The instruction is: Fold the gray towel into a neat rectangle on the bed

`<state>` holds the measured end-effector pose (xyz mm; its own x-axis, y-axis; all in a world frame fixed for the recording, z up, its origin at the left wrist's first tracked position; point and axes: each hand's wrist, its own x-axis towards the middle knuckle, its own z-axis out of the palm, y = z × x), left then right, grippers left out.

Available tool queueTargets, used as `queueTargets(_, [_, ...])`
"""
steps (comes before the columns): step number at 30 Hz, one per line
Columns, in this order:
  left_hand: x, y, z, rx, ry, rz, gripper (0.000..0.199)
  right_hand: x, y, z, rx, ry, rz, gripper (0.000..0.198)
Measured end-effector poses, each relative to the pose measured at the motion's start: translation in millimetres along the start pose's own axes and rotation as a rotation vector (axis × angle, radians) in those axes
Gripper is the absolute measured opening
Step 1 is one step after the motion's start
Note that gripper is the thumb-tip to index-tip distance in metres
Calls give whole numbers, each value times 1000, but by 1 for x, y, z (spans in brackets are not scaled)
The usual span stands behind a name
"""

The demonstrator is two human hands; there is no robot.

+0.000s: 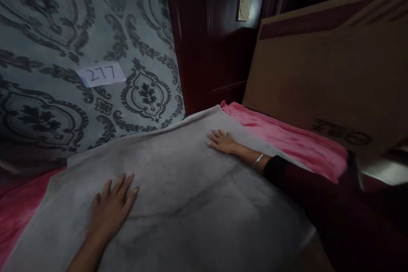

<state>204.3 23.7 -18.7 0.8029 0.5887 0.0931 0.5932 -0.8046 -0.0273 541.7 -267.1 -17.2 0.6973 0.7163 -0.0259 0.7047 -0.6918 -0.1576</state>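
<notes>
A pale blue-grey wall with dark floral medallions (63, 110) spans the far left. Adjoining it on the right is a glossy dark red panelled surface (204, 51). The grey sheet of soft-looking cloth (165, 170) lies spread across the near and middle area, its far edge reaching the foot of the wall. A long dark crease runs across it between the two hands, towards the near side. A large brown cardboard box with a dark red printed band (302, 72) stands tilted at the far right. Mottled pink-red fabric (280, 136) shows beyond the right edge of the grey sheet, and again at its left edge.

The left hand (111, 206) rests palm down on the near left part of the sheet, fingers extended and moderately spread, grasping nothing. The right hand (223, 141) lies palm down on the far right part, fingers straight and fanned apart, likewise grasping nothing. A dark sleeve (318, 199) covers the right forearm.

A white paper slip marked "277" (101, 74) is on the wall. A pale rectangular plate (244, 8) is mounted on the panelled surface. A silver-coloured bangle (258, 159) encircles the right wrist.
</notes>
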Motion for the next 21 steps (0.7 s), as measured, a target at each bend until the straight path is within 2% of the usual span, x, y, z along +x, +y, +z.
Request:
queueTargets(2, [1,3,-4,-2,-4,6,66,-38,7,14,-27,67,-144,67])
queueTargets(4, [1,6,-7,-11,0,12,66,-71,29,21,-58,122,-131,64])
queueTargets(9, [3,6,-12,-47,74,50,66,-123,104,5,-83,129,334,58])
queueTargets(12, [0,-5,-15,-87,105,101,65,-149,121,-4,-83,161,444,54])
queueTargets(15, [-20,-30,-13,-77,93,105,69,-173,123,-3,-90,217,452,46])
queueTargets(21, [-103,-111,9,-32,181,-33,78,-190,124,3,-111,328,471,41])
